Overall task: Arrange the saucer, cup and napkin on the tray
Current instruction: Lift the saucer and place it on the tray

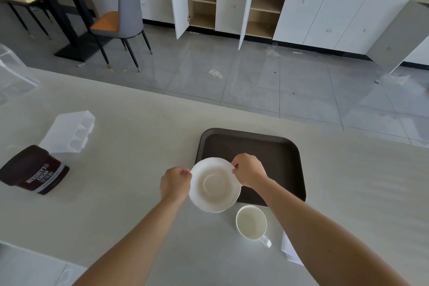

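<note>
A white saucer (214,184) is held by both hands over the near left corner of the dark brown tray (267,148). My left hand (175,181) pinches its left rim and my right hand (249,170) pinches its upper right rim. A white cup (251,223) stands upright on the counter just in front of the tray, with its handle pointing to the near right. A white napkin (289,252) lies to the right of the cup, mostly hidden under my right forearm.
A brown Hershey's cocoa tub (34,170) lies on its side at the left of the pale counter (139,134). A clear plastic container (69,132) sits just behind it. The counter's far edge runs behind the tray, with floor beyond.
</note>
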### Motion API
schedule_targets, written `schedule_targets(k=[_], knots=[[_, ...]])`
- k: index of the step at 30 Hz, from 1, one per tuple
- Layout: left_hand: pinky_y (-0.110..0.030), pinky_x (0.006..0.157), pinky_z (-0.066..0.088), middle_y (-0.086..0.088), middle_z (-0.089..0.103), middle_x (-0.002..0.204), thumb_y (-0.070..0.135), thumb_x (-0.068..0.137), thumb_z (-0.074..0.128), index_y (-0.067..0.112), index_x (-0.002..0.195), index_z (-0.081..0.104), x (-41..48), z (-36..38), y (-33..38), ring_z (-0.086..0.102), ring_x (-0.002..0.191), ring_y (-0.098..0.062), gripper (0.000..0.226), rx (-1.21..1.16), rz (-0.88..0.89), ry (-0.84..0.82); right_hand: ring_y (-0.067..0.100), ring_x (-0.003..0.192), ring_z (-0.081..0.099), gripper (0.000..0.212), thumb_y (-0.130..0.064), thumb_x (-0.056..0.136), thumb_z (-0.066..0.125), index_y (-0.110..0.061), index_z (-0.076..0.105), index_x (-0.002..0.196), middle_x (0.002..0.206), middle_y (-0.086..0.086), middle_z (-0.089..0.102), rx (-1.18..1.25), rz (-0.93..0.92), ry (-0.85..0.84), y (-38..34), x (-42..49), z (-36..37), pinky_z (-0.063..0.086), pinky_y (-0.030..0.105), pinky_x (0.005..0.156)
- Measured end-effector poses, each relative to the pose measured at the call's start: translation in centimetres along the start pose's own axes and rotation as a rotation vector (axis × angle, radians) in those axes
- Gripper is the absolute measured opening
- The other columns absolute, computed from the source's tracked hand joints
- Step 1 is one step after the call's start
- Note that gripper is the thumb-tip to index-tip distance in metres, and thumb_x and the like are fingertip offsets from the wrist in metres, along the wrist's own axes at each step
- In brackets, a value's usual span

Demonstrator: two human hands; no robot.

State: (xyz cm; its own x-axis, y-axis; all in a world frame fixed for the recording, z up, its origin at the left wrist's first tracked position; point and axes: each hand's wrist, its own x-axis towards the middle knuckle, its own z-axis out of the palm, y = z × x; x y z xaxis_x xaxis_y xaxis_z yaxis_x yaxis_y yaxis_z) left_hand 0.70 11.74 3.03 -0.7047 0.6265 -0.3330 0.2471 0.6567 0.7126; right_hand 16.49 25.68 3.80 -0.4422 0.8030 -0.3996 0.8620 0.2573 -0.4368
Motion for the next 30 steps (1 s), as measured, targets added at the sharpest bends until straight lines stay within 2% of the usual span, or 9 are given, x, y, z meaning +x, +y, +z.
schedule_targets(k=[5,14,19,21,22,23,24,26,30], knots=[[-0.036,0.062,0.01,-0.006,0.022,0.061,0.002,0.065,0.043,0.018,0.058,0.023,1.2,0.8,1.6,0.02,0.065,-0.02,0.026,0.007,0.013,-0.001,0.026,0.07,0.071,0.026,-0.003,0.081,0.052,-0.017,0.072,0.089,0.078,0.004,0.073,0.058,0.067,-0.006,0.7,1.3,-0.2,0.059,0.03,0.063],[-0.036,0.062,0.009,0.001,0.016,0.058,0.002,0.068,0.042,0.02,0.06,0.019,2.5,1.9,2.4,0.017,0.064,-0.019,0.03,-0.017,0.006,-0.015,0.026,0.068,0.073,0.025,-0.002,0.081,0.052,-0.015,0.072,0.088,0.076,0.005,0.074,0.107,0.13,0.011,1.5,2.9,0.4,0.063,0.036,0.068],[-0.031,0.067,0.026,-0.001,0.039,0.072,0.006,0.077,0.045,0.015,0.073,0.036,2.8,2.2,2.6,0.033,0.07,-0.02,0.013,-0.081,-0.02,-0.042,0.025,0.067,0.073,0.024,-0.003,0.082,0.052,-0.016,0.071,0.088,0.077,0.004,0.074,0.135,0.157,0.021,1.8,3.3,0.5,0.063,0.035,0.069],[-0.031,0.069,0.029,-0.001,0.045,0.077,0.012,0.075,0.044,0.003,0.076,0.049,2.8,2.4,2.8,0.04,0.073,-0.02,0.01,-0.117,-0.029,-0.05,0.026,0.066,0.073,0.024,-0.003,0.082,0.051,-0.016,0.071,0.087,0.078,0.005,0.074,0.149,0.166,0.027,1.9,3.4,0.6,0.063,0.034,0.068],[-0.031,0.069,0.028,-0.001,0.044,0.077,0.016,0.071,0.042,0.015,0.071,0.039,2.6,2.4,3.1,0.039,0.073,-0.02,0.003,-0.123,-0.019,-0.069,0.025,0.066,0.073,0.024,-0.003,0.083,0.051,-0.016,0.071,0.087,0.078,0.005,0.074,0.153,0.171,0.029,1.9,3.4,0.6,0.062,0.033,0.066],[-0.031,0.071,0.029,-0.001,0.045,0.08,0.018,0.07,0.041,0.03,0.073,0.051,2.6,2.5,3.1,0.041,0.074,-0.021,0.016,-0.133,-0.017,-0.081,0.025,0.065,0.073,0.024,-0.003,0.083,0.051,-0.016,0.07,0.087,0.077,0.005,0.074,0.153,0.174,0.032,2.0,3.4,0.6,0.061,0.031,0.064],[-0.03,0.075,0.033,-0.003,0.053,0.087,0.018,0.074,0.043,0.03,0.083,0.057,2.5,2.6,3.2,0.049,0.081,-0.024,0.021,-0.136,-0.024,-0.101,0.024,0.065,0.073,0.024,-0.003,0.084,0.051,-0.016,0.07,0.087,0.077,0.004,0.074,0.151,0.176,0.035,2.0,3.5,0.6,0.06,0.029,0.062],[-0.028,0.087,0.039,-0.002,0.066,0.123,0.014,0.085,0.046,0.018,0.122,0.066,2.7,2.9,3.4,0.059,0.115,-0.025,0.042,-0.135,-0.05,-0.097,0.024,0.065,0.073,0.023,-0.003,0.084,0.051,-0.016,0.07,0.087,0.077,0.004,0.074,0.149,0.177,0.043,2.1,3.5,0.5,0.059,0.028,0.061],[-0.03,0.097,0.042,-0.004,0.057,0.144,0.012,0.087,0.046,0.011,0.136,0.056,2.6,3.2,3.7,0.051,0.133,-0.023,0.05,-0.128,-0.066,-0.098,0.026,0.067,0.072,0.023,-0.003,0.084,0.051,-0.015,0.07,0.087,0.078,0.005,0.073,0.158,0.183,0.065,2.3,3.7,0.5,0.062,0.034,0.067]])
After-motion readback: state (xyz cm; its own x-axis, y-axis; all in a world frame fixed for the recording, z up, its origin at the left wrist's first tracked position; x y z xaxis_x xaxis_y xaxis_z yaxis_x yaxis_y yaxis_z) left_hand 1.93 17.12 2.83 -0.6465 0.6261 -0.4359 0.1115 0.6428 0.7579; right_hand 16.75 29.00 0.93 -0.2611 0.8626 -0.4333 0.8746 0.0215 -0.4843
